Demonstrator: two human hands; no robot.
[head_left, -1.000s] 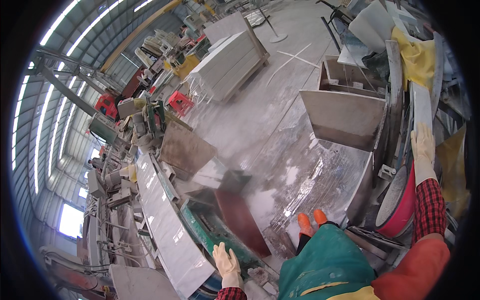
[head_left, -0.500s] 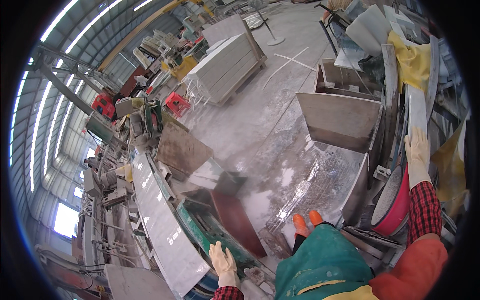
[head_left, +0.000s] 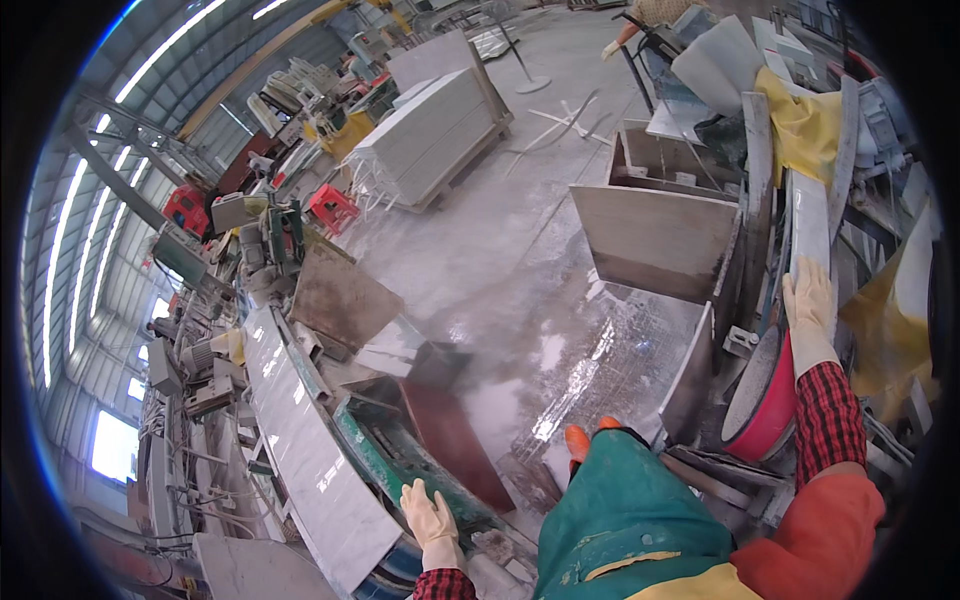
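My left hand (head_left: 428,516), in a cream rubber glove, holds nothing. Its fingers are stretched out over the edge of a green machine frame (head_left: 372,446), beside a long polished pale stone slab (head_left: 318,455); whether it touches the frame I cannot tell. My right hand (head_left: 810,305), gloved alike, lies flat with fingers extended at the near end of a narrow pale strip (head_left: 809,220). Just below that hand stands a round tub with a pink-red rim (head_left: 768,425) and a grey inside.
Upright brown boards (head_left: 655,235) and a wooden post (head_left: 758,190) stand ahead on the right. A reddish-brown panel (head_left: 455,440) leans beside the green frame. Farther off are a stack of pale slabs (head_left: 425,135) and a red stool (head_left: 332,208). The floor (head_left: 560,380) looks wet.
The whole view has shifted slightly left and my orange boots show less. Both hands keep nearly the same places against the slab and the strip. A dark curved shape now shows over the far floor marking.
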